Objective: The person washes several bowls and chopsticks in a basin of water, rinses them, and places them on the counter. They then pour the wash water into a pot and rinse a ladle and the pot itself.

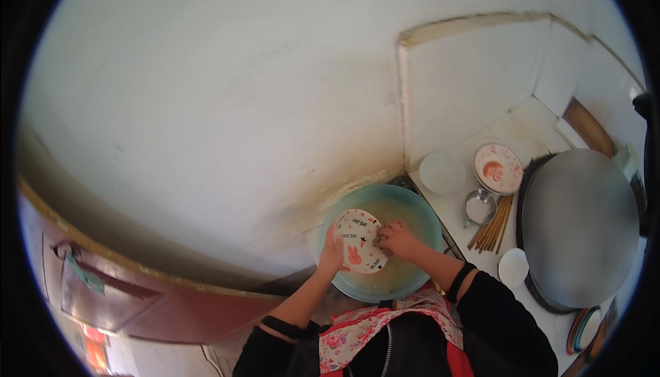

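A white plate point(361, 258) with a pink rabbit, small carrots and lettering is tilted over a pale green plastic basin point(433, 206). My left hand point(332, 250) grips the plate by its left edge. Across from it, my right hand point(399, 240) presses bent fingers to the plate's right side. Under those fingers shows a small greyish-brown scrubber point(382, 247), mostly hidden. Cloudy yellowish water point(407, 274) lies in the basin below both hands.
On the white tiled counter are a translucent bowl point(442, 173), red-patterned plates point(508, 170), a metal cup point(480, 206), wooden chopsticks point(492, 227) and a small white bowl point(513, 267). A large round blurred surface point(580, 227) stands at right. A wall point(232, 119) rises behind the basin.
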`<state>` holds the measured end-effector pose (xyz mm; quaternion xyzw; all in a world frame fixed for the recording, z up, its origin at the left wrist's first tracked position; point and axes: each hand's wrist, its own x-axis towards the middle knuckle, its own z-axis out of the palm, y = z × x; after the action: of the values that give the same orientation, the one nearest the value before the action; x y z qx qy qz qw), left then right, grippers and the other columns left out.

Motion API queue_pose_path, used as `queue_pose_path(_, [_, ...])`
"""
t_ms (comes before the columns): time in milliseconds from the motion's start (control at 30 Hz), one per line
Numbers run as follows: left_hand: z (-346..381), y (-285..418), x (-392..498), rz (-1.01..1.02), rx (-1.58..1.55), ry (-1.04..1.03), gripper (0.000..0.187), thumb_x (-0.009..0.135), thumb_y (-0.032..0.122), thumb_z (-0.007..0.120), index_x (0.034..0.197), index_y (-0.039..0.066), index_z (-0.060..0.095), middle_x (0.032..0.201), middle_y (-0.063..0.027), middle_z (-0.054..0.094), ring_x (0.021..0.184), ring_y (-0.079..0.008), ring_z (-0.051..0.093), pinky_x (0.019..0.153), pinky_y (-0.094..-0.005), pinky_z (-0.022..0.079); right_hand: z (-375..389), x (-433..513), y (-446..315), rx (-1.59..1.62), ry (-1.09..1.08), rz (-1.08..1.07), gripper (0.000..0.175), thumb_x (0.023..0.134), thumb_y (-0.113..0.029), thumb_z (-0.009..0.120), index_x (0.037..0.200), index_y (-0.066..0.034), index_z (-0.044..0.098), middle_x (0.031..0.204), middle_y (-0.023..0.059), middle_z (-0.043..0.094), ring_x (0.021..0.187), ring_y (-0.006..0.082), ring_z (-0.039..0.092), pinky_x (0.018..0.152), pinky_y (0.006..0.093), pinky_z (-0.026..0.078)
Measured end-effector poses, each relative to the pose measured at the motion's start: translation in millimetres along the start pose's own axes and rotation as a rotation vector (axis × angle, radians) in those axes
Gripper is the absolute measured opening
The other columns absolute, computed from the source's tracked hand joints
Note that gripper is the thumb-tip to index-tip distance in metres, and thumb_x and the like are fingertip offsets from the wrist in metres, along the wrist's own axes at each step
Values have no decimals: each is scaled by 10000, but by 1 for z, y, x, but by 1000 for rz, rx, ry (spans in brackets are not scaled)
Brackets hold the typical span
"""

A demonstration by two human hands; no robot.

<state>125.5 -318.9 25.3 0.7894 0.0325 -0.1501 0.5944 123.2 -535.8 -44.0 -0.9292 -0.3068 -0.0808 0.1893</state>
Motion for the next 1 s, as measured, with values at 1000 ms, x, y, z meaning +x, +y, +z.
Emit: queue_pose_path(1000, [-61,-77,-30,-425,-465,-118,725,775,196,620,1345,89,185,1165,-163,477,1050,-301,477,819,-417,440,28,30,-40,827,219,706,508,793,-123,554,1217,12,312,1072,198,509,1061,287,486,849,381,419])
